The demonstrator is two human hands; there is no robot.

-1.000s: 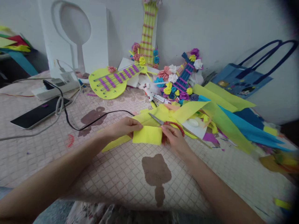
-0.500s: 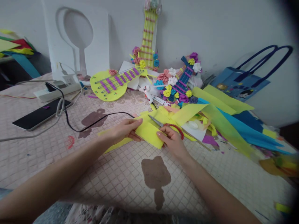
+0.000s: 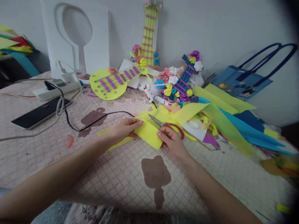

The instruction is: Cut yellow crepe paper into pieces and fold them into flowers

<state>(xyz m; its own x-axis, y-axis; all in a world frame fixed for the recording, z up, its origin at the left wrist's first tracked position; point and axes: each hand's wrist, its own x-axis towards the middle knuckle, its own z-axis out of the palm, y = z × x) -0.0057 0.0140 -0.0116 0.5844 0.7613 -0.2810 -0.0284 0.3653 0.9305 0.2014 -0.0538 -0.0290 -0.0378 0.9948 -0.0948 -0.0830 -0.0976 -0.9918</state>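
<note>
A folded piece of yellow paper is held between both hands just above the pink quilted table cover. My left hand pinches its left edge, fingers closed over the fold. My right hand grips its right edge with thumb and fingers closed. Red-handled scissors lie just behind my right hand on a heap of yellow paper scraps, blades pointing left.
Paper guitars with paper flowers lean at the back, beside a white glue gun. A phone, a power strip and cables lie at the left. Green and blue paper strips and a blue bag fill the right.
The yellow piece has turned from lying square to tilted, its right end lower. Both hands shifted slightly with it and kept their hold.
</note>
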